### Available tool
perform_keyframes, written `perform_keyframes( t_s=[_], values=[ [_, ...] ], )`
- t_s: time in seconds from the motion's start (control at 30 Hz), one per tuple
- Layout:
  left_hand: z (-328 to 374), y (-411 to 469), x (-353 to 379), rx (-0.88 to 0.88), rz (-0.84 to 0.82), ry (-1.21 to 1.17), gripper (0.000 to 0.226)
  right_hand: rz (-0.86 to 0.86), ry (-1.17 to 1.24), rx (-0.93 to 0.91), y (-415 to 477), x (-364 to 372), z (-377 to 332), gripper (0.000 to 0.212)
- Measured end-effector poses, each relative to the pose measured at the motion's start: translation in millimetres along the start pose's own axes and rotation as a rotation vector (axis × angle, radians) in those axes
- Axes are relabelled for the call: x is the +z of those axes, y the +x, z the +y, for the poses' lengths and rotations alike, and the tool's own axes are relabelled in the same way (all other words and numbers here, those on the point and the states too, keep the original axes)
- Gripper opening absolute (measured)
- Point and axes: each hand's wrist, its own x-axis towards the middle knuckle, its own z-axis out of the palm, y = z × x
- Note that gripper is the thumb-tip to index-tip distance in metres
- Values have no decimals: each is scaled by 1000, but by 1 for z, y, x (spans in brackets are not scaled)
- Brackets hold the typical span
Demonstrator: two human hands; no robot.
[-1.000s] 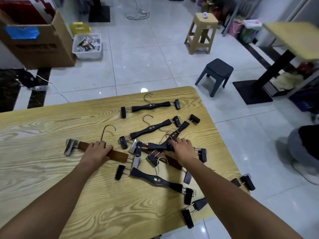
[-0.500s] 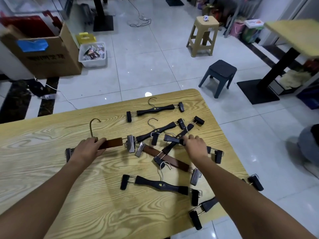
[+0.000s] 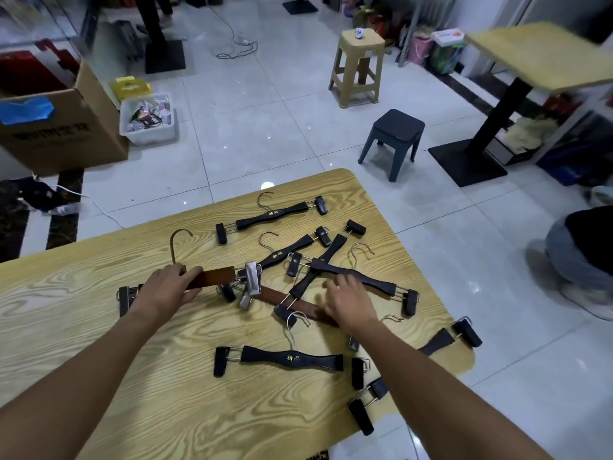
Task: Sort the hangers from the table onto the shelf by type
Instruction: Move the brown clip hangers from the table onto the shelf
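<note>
Several clip hangers lie scattered on the wooden table (image 3: pixel 99 376). My left hand (image 3: pixel 169 288) grips a brown wooden hanger (image 3: pixel 215 277) by its middle, its hook pointing away and its metal clip (image 3: pixel 252 277) raised over the pile. My right hand (image 3: pixel 348 303) hovers with spread fingers over a second brown hanger (image 3: pixel 292 302), which lies partly under crossed black hangers (image 3: pixel 355 277). Other black hangers lie at the far side (image 3: pixel 275 215), in the middle (image 3: pixel 292 249), near me (image 3: pixel 292 358) and at the table's right edge (image 3: pixel 441 340).
Beyond the table stand a dark grey stool (image 3: pixel 394 134), a beige stool (image 3: pixel 358 68), a cardboard box (image 3: pixel 63 127) and a plastic bin (image 3: pixel 149 119). Another table (image 3: pixel 537 58) is at the far right. A person crouches on the floor at the right (image 3: pixel 583 254).
My left hand has lifted the brown hanger and carried it right, over the pile. My right hand has left the black hanger and come back over the second brown hanger.
</note>
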Motion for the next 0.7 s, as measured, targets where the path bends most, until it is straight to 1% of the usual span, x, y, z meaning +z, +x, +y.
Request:
perform_keyframes(
  t_s=[0.1,0.17,0.27,0.4,0.5,0.53,0.63,0.7],
  values=[
    [9,9,-7,13,11,14,47,-143,20,-79,-2,4,-10,53],
    [13,11,-10,29,21,8,47,-172,38,-79,-3,7,-17,47],
    [16,11,-13,42,46,-11,46,-150,55,-48,-4,14,-23,38],
    [17,8,-16,37,53,-9,45,-79,82,-64,0,14,-26,36],
    [18,5,-16,30,58,-33,44,-18,119,-87,7,11,-28,42],
    [19,4,-15,28,61,-34,44,-2,110,-94,10,10,-28,47],
    [21,0,-17,28,53,-22,45,1,25,-134,20,8,-31,72],
    [21,-1,-19,43,50,-13,44,-15,-61,-190,28,7,-33,76]
  ],
)
